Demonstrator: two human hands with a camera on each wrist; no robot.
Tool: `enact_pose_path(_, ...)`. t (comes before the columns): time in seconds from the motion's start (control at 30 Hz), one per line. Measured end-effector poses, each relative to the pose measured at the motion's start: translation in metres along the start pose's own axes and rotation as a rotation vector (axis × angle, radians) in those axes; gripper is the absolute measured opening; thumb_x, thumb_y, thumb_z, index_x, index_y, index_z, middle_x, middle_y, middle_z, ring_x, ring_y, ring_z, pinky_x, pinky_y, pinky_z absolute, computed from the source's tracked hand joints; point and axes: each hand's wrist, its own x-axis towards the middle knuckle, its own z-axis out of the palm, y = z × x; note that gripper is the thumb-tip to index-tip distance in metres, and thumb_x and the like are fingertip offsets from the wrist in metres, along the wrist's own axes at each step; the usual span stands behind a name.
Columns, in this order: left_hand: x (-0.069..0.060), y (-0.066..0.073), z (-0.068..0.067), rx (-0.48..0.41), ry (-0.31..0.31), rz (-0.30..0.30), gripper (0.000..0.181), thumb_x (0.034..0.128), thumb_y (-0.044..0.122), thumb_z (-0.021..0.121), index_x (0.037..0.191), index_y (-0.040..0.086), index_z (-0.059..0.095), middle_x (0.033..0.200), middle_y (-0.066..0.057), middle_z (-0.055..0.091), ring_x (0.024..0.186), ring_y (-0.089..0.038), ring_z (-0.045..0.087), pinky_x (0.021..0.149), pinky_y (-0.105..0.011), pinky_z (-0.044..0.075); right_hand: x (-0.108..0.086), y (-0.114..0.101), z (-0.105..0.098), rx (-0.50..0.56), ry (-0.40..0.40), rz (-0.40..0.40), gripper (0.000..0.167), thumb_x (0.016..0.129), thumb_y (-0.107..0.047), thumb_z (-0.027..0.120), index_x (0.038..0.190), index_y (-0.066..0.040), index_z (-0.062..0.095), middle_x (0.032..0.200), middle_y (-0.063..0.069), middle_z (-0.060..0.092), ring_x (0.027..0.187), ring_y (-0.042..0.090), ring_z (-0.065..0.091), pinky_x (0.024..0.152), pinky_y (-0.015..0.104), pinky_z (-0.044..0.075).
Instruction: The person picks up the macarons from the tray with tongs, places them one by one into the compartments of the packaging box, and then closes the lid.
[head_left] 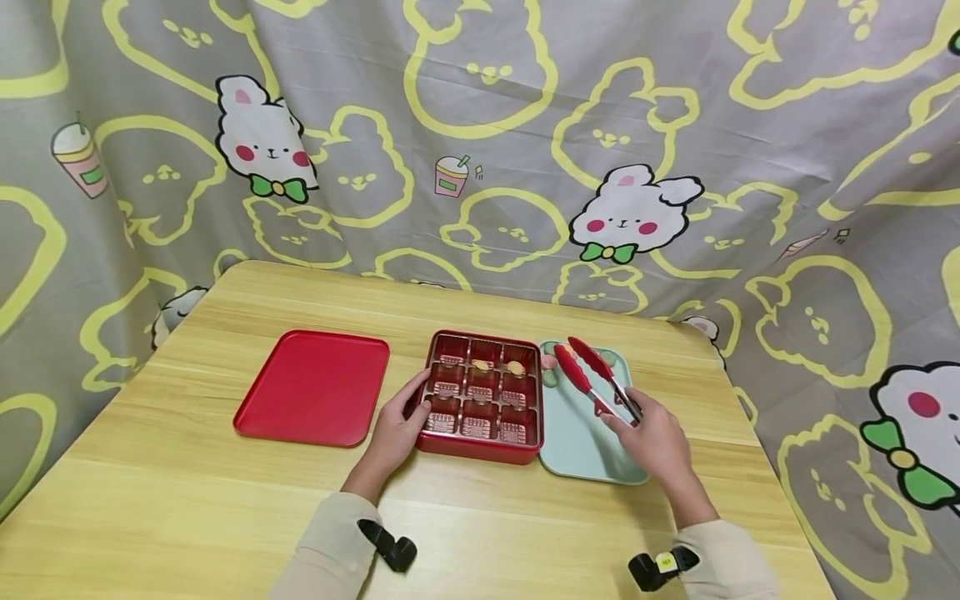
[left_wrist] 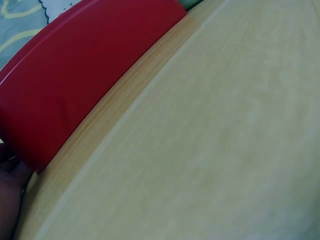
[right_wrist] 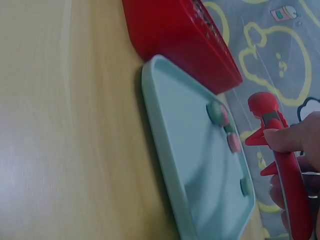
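Observation:
A red box with a clear divided insert stands in the middle of the table. Two small yellowish pieces show in its far row, in the middle and right compartments. My left hand grips the box's left wall, thumb at the rim; the left wrist view catches only a bit of it. In my right hand are red-tipped tongs, their arms spread with nothing visible between the tips. They are above the pale green tray. Small round pink and green pieces sit toward its far end.
A red lid lies flat on the table left of the box. The tray stands close against the box's right side. Behind the wooden table hangs a grey patterned curtain.

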Motion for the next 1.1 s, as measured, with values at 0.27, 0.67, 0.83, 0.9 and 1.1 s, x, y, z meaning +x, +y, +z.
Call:
enact_pose_path(0.27,-0.001,0.000,0.000,-0.003,0.002,0.010,0.051,0.0932,0.007,0.053,0.141,0.021,0.045,0.145,-0.009,0.043,0.136,-0.027,0.035,0.112,-0.047,0.028,0.001,-0.020,0.010,0.072,0.010,-0.031,0.064,0.084,-0.034,0.069,0.136,-0.001,0.048,0.121,0.026,0.058,0.096,0.033,0.057,0.073,0.043,0.046)
enact_pose_path(0.67,-0.001,0.001,0.000,-0.003,0.005,0.011,0.051,0.0926,0.007,0.052,0.141,0.021,0.045,0.146,-0.008,0.043,0.137,-0.027,0.034,0.112,-0.047,0.028,0.006,-0.042,0.023,0.139,0.048,-0.090,0.060,0.080,-0.032,0.073,0.131,-0.005,0.055,0.103,0.018,0.066,0.079,0.024,0.056,0.062,0.030,0.043)
enact_pose_path(0.83,0.000,0.002,0.000,-0.002,0.005,0.001,0.051,0.0930,0.005,0.053,0.141,0.020,0.045,0.145,-0.008,0.043,0.137,-0.027,0.035,0.112,-0.046,0.028,0.007,-0.050,0.027,0.167,0.055,-0.123,0.058,0.080,-0.030,0.074,0.129,-0.005,0.057,0.100,0.016,0.067,0.077,0.022,0.056,0.062,0.030,0.043)
enact_pose_path(0.9,0.000,0.003,0.000,-0.007,0.000,-0.006,0.051,0.0930,0.005,0.053,0.142,0.018,0.045,0.145,-0.010,0.042,0.137,-0.028,0.034,0.112,-0.047,0.028,0.007,-0.053,0.028,0.179,0.054,-0.126,0.057,0.079,-0.029,0.074,0.128,-0.005,0.057,0.101,0.016,0.067,0.078,0.022,0.056,0.062,0.030,0.044)
enact_pose_path(1.1,-0.007,0.031,-0.004,0.000,-0.021,-0.011,0.051,0.0919,0.000,0.051,0.142,0.006,0.042,0.145,-0.018,0.040,0.136,-0.035,0.034,0.111,-0.049,0.028,0.007,-0.059,0.032,0.184,0.047,-0.136,0.055,0.080,-0.028,0.074,0.128,-0.007,0.057,0.105,0.015,0.067,0.081,0.023,0.058,0.065,0.032,0.046)
